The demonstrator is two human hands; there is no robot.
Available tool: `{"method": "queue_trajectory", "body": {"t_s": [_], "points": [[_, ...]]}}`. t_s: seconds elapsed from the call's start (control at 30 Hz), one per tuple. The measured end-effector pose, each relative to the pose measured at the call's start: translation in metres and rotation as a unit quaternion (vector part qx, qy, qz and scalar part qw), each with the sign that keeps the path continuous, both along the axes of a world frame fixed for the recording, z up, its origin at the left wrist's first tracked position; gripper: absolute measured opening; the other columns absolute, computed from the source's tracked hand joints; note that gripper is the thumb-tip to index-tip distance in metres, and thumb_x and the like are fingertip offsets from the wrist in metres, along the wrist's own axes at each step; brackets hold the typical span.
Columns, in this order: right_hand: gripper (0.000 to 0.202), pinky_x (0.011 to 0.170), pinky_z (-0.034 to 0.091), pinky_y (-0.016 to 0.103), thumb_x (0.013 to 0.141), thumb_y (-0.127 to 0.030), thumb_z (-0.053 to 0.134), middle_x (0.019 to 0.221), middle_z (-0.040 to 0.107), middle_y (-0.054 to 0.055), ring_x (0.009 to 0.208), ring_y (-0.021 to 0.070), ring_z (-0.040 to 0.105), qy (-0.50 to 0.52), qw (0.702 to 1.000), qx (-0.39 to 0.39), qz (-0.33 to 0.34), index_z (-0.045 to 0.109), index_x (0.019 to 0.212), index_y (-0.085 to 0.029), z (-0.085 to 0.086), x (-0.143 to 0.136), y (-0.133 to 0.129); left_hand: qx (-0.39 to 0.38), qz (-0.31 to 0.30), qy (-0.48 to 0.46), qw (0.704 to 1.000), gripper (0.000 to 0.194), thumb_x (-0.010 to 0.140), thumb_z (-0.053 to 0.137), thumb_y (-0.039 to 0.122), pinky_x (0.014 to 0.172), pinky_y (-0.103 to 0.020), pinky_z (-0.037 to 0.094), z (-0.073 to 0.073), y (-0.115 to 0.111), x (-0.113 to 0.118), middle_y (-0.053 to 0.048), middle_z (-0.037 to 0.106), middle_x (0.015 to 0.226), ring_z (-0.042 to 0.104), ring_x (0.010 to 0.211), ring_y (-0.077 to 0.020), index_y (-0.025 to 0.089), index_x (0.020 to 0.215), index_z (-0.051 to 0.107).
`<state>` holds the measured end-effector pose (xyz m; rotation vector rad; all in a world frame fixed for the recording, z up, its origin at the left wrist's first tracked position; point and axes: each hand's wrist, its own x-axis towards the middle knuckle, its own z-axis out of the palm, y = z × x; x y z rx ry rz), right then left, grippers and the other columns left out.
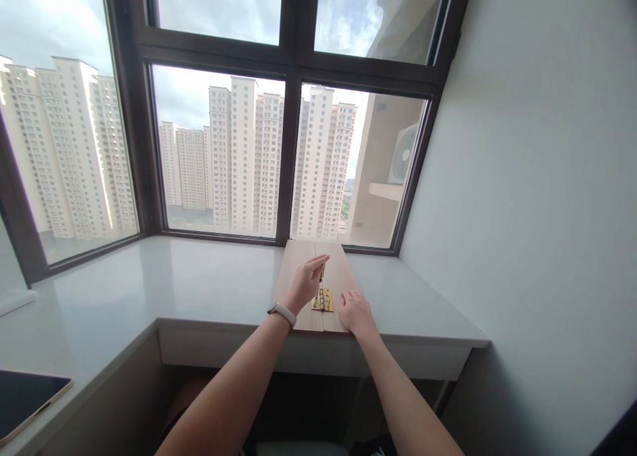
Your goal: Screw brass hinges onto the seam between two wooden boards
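Two pale wooden boards [298,260] lie side by side on the white sill, with a thin seam between them. Across the seam near their front edge is a gold hinge [326,301]. My left hand [308,280] is raised just above and left of the hinge, its fingers pressed together around a small, thin object that is too small to name; its tip points down at the hinge. My right hand [354,310] rests on the right board's edge, right of the hinge, with its fingers bent and close together.
The white sill [219,283] runs along dark-framed windows. A white wall [537,177] rises at the right. A dark-screened tablet [30,399] lies at the lower left. Below the sill's front edge, part of a leg shows.
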<state>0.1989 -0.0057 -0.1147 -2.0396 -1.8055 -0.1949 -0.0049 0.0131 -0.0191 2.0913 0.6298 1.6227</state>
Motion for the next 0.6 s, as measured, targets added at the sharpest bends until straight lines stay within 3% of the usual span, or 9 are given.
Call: {"method": "queue_trajectory", "body": {"t_s": [0.17, 0.37, 0.6], "points": [[0.043, 0.113, 0.032, 0.036, 0.103, -0.035, 0.038, 0.142, 0.062, 0.01, 0.135, 0.0251, 0.049, 0.0, 1.0, -0.01, -0.005, 0.067, 0.133, -0.025, 0.001, -0.0007, -0.0005, -0.019, 0.0, -0.01, 1.0, 0.032, 0.104, 0.052, 0.023, 0.092, -0.037, 0.061, -0.0018, 0.0012, 0.0017, -0.009, 0.074, 0.118, 0.071, 0.106, -0.0205, 0.024, 0.128, 0.073], [0.044, 0.113, 0.032, 0.037, 0.103, -0.035, 0.037, 0.143, 0.061, 0.011, 0.136, 0.0264, 0.049, -0.006, 1.0, -0.004, -0.004, 0.067, 0.134, -0.024, 0.0001, -0.0004, 0.0004, -0.014, 0.028, -0.03, 0.999, 0.026, 0.099, 0.064, 0.031, 0.082, -0.032, 0.064, -0.0005, -0.0006, -0.0008, -0.009, 0.072, 0.108, 0.073, 0.089, -0.0174, 0.023, 0.12, 0.077], [0.043, 0.111, 0.033, 0.037, 0.103, -0.035, 0.037, 0.137, 0.064, 0.011, 0.132, 0.0261, 0.05, -0.002, 1.0, -0.005, -0.001, 0.068, 0.132, -0.024, 0.0002, -0.0006, 0.0004, 0.023, 0.033, -0.006, 0.999, 0.032, 0.105, 0.05, 0.025, 0.109, -0.042, 0.054, 0.0028, -0.0028, -0.0026, -0.009, 0.071, 0.132, 0.066, 0.125, -0.0234, 0.023, 0.128, 0.073]]}}
